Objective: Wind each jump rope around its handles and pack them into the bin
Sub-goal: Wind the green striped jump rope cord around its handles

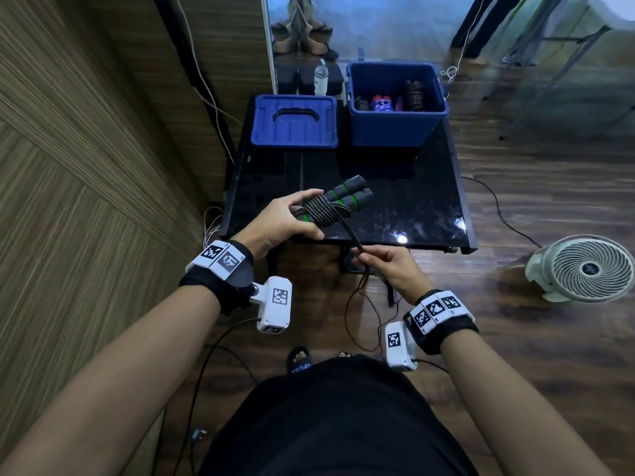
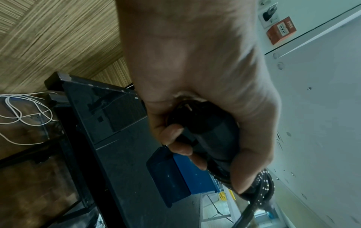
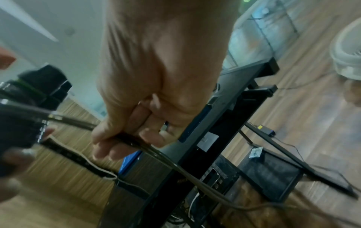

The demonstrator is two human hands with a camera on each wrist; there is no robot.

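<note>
My left hand [image 1: 292,218] grips the two grey handles with green rings [image 1: 347,194] side by side above the black table's near edge; the black rope [image 1: 326,211] is wound several times around them. In the left wrist view my left hand's fingers [image 2: 181,145] curl round the handle ends [image 2: 207,132]. My right hand [image 1: 381,261] pinches the doubled loose rope [image 3: 148,148] just below the bundle; the slack [image 1: 360,314] hangs toward the floor. An open blue bin [image 1: 395,128] stands at the table's far right with several wound ropes [image 1: 388,101] inside.
The blue bin lid [image 1: 294,121] lies at the table's far left. A white bottle [image 1: 321,79] stands behind it. A white fan [image 1: 587,267] sits on the wood floor to the right. Cables [image 1: 213,228] trail along the left wall. Black table [image 1: 395,201].
</note>
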